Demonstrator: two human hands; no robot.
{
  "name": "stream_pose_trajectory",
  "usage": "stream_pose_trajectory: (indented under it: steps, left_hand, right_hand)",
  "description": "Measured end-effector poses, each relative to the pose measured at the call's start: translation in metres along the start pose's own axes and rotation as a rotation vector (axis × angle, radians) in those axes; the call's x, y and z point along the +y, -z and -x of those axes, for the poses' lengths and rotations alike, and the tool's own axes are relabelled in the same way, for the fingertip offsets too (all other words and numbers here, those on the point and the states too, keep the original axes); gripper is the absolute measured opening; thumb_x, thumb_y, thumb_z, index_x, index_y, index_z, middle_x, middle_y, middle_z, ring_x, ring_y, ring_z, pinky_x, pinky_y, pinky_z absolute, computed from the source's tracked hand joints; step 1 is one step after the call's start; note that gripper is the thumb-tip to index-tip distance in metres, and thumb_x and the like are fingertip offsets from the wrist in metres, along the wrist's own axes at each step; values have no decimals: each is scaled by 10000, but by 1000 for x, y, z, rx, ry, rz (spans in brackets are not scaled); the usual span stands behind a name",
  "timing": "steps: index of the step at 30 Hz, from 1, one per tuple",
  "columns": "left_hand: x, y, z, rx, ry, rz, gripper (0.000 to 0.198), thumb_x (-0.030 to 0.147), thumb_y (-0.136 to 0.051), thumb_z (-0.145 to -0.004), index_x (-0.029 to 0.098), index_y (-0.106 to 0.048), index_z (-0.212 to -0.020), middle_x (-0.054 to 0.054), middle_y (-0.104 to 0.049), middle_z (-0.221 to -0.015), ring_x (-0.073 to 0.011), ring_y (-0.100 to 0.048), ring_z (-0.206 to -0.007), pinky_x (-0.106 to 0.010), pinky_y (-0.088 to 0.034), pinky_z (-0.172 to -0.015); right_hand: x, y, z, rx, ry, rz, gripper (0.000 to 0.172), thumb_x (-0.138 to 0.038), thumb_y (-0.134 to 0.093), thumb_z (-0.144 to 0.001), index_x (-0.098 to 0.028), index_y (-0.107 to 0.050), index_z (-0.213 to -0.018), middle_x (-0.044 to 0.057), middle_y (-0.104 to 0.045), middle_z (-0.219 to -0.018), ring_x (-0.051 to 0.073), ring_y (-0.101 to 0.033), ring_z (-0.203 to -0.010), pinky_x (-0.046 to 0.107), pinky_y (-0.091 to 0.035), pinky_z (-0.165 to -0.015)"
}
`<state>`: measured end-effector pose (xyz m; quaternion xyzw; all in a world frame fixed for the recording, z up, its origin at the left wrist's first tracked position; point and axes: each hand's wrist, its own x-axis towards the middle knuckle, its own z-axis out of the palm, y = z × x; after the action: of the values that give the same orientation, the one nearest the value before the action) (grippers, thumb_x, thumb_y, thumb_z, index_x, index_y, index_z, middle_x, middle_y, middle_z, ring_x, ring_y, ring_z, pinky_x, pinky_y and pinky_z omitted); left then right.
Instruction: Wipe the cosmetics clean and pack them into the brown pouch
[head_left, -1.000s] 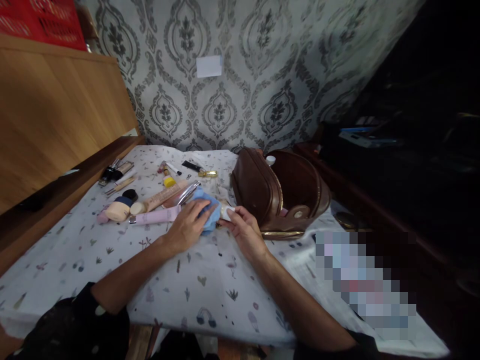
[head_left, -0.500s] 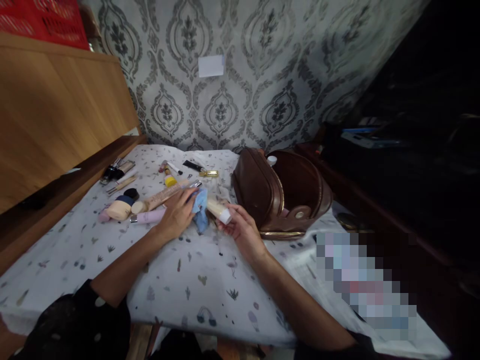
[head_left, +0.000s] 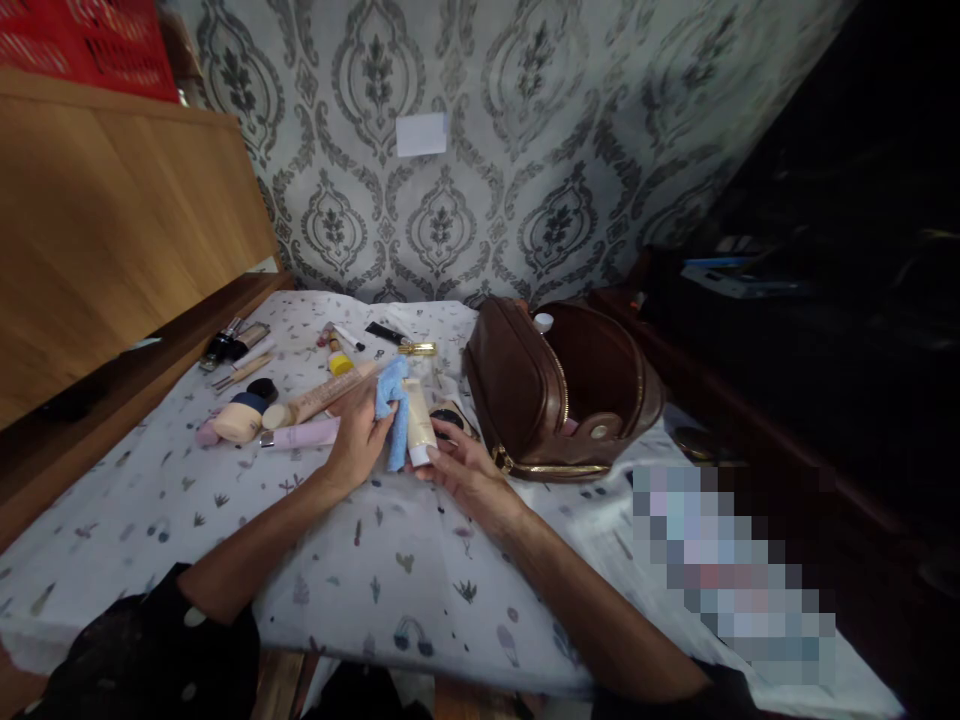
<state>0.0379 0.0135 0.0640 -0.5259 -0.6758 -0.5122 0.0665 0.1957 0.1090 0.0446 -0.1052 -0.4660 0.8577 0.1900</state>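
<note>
Gripping a cream tube (head_left: 418,415) by its white cap end, the right hand (head_left: 454,465) is sitting just left of the brown leather bag (head_left: 514,375), thumb on the near side and fingers curling underneath. The tube is standing pretty much upright, leaning a bit, cap pointing down. Further left of the bag, the left hand (head_left: 361,440) is pinching a blue cloth (head_left: 397,415), which is hanging right beside the tube. Can't tell if those fingers are also reaching the tube behind the cloth.

The bag itself is gaping along its zip, with a white cap (head_left: 543,322) poking up in the opening. A dark round item (head_left: 448,414) is lying between the bag and the tube, partly hidden by the right hand.

Well left of the bag, past the left hand, a lilac tube (head_left: 300,434), a longer beige tube (head_left: 330,393), a jar with a navy lid (head_left: 238,420) and a black lid (head_left: 262,389) are lying in a loose bunch. A gold tube (head_left: 417,349) is resting left of the bag's back end, with a slim black tube (head_left: 384,331) lying just beyond it. A white patterned cloth (head_left: 405,600) is spreading under everything.
</note>
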Motion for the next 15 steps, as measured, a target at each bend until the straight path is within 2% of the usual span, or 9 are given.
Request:
stream_pose_trajectory:
  steps: [3, 6, 9, 12, 15]
  left_hand:
    - [12, -4, 6, -49, 206, 192, 291, 438, -525, -943, 181, -659, -944, -62, -704, -906, -243, -652, -914, -352, -508, -897]
    - [20, -9, 13, -203, 369, 347, 345, 495, -563, -907, 181, -697, -853, -44, -699, -783, -255, -659, -862, -332, -527, -819]
    - [22, -10, 16, -308, 454, 442, 357, 517, -621, -863, 182, -730, -915, -38, -726, -796, -262, -669, -887, -322, -542, -784]
    - [23, -8, 15, -342, 497, 505, 392, 546, -656, -827, 182, -739, -946, -47, -751, -876, -256, -682, -890, -327, -547, -789]
    - [20, -8, 14, -307, 569, 559, 428, 584, -709, -768, 171, -739, -879, -54, -748, -845, -243, -684, -822, -332, -548, -764]
  right_hand:
    - [0, -2, 0, 40, 40, 10, 535, -360, -871, -662, -246, -619, -1120, 18, -729, -901, 172, -698, -770, 322, -560, -770]
    - [-3, -2, 1, 97, 82, 6, 572, -372, -877, -644, -262, -597, -1131, 18, -732, -906, 193, -701, -793, 349, -568, -774]
    - [-5, -1, 1, 135, 90, 15, 648, -392, -869, -649, -280, -566, -1211, 14, -734, -899, 206, -707, -799, 338, -566, -737]
    - [-3, 4, 1, 118, 94, 75, 695, -399, -845, -683, -289, -544, -1300, 10, -736, -914, 202, -708, -813, 310, -554, -725]
    - [0, 8, -1, 64, 121, 180, 705, -367, -829, -706, -283, -548, -1347, -4, -735, -915, 178, -699, -804, 286, -538, -745]
